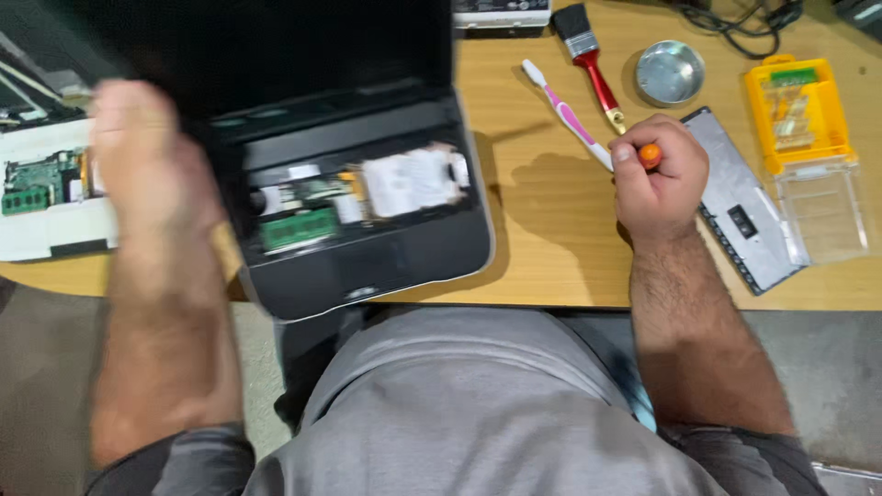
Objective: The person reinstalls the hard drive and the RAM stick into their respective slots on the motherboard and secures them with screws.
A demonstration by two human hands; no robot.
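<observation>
While your left hand (pixel 147 156) is blurred at the left edge of the black laptop (pixel 358 211), you cannot tell whether it grips the case or only rests against it. Your right hand (pixel 657 174) sits to the right of the laptop, curled into a fist around an orange-handled screwdriver (pixel 650 154), of which only the handle end shows.

The laptop lies at the near edge of a light wooden table (pixel 533 266), hanging a little over it, with its inner parts bared: a green memory board (pixel 299 230) near the left and a silvery drive (pixel 409 179) beside it to the right.

Just beyond your right fist lies a pink and white toothbrush (pixel 565 110), and farther off a red-handled paintbrush (pixel 588 55). A small round metal dish (pixel 671 72) stands to the right of the brush. A grey cover panel (pixel 744 207) lies flat by your right wrist, touching a yellow bit case (pixel 797 115) with its clear lid (pixel 820 211) folded open. At the far left, another opened device (pixel 46 188) shows a green board. Dark cables (pixel 735 18) trail along the far right edge. Below the table, a grey floor (pixel 818 367) shows on either side of your lap.
</observation>
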